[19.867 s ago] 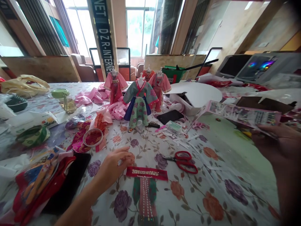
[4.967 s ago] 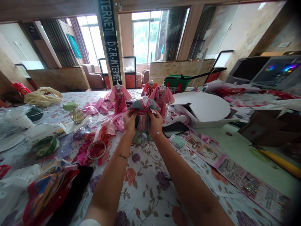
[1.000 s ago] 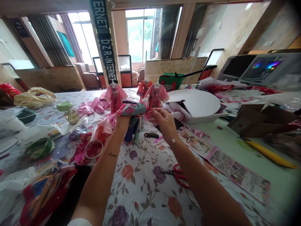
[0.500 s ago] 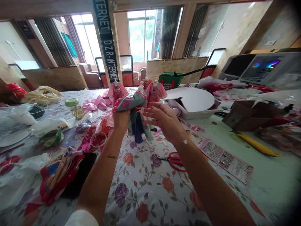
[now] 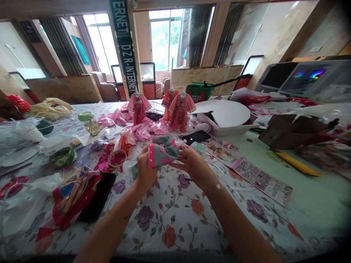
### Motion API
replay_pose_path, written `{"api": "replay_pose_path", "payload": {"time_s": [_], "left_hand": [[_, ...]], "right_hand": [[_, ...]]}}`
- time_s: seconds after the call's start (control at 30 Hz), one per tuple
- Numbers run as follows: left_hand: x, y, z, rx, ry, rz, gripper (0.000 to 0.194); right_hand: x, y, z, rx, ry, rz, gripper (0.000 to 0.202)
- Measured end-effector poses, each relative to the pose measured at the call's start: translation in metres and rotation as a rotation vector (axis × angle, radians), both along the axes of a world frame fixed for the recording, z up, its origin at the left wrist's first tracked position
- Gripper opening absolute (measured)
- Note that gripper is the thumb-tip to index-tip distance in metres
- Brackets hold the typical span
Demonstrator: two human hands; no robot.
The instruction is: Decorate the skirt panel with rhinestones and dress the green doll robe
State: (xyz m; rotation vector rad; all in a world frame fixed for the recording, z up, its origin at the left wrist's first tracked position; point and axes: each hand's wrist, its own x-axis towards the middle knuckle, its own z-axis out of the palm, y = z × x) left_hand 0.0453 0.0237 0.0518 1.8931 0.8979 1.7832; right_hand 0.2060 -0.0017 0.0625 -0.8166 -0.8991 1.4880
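Observation:
A small doll dress (image 5: 164,152), grey-green with pink trim, is tilted on its side above the flowered tablecloth. My left hand (image 5: 146,170) is wrapped round its lower part at the left. At its right end, a pale knob-like top (image 5: 180,142) meets the fingertips of my right hand (image 5: 193,166), whose fingers are bent around that end. Behind stand three small dressed forms: a pink one (image 5: 139,107) at the left, an orange one (image 5: 168,102) and another pink one (image 5: 182,109) at the right.
Pink cloth scraps (image 5: 149,128) lie before the forms. A black phone (image 5: 196,137) and printed sheets (image 5: 260,180) are at the right. A round tub (image 5: 117,158), red cloth (image 5: 74,197) and a dark flat object (image 5: 95,199) lie left. A white tray (image 5: 233,129) is farther back.
The dress has come down and nearer, from upright to lying sideways. My right hand, apart from it before, now touches its right end. The standing forms and phone are uncovered.

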Motion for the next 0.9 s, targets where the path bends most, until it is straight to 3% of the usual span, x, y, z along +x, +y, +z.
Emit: {"api": "replay_pose_path", "payload": {"time_s": [0.13, 0.43, 0.63, 0.77, 0.9], "left_hand": [[0.015, -0.005, -0.017, -0.061, 0.134, -0.097, 0.019], [0.023, -0.005, -0.02, -0.09, 0.261, -0.205, 0.02], [0.021, -0.001, -0.023, -0.193, 0.268, -0.202, 0.019], [0.018, 0.004, -0.015, -0.326, 0.292, -0.268, 0.013], [0.014, 0.007, -0.005, -0.35, 0.352, -0.307, 0.011]], "right_hand": [[0.01, -0.008, -0.009, -0.038, -0.075, -0.127, 0.03], [0.016, -0.001, -0.03, -0.106, -0.295, -0.409, 0.071], [0.016, 0.001, -0.039, -0.037, -0.217, -0.357, 0.076], [0.021, 0.001, -0.043, -0.019, -0.084, -0.313, 0.075], [0.024, 0.001, -0.046, 0.012, -0.088, -0.298, 0.074]]}}
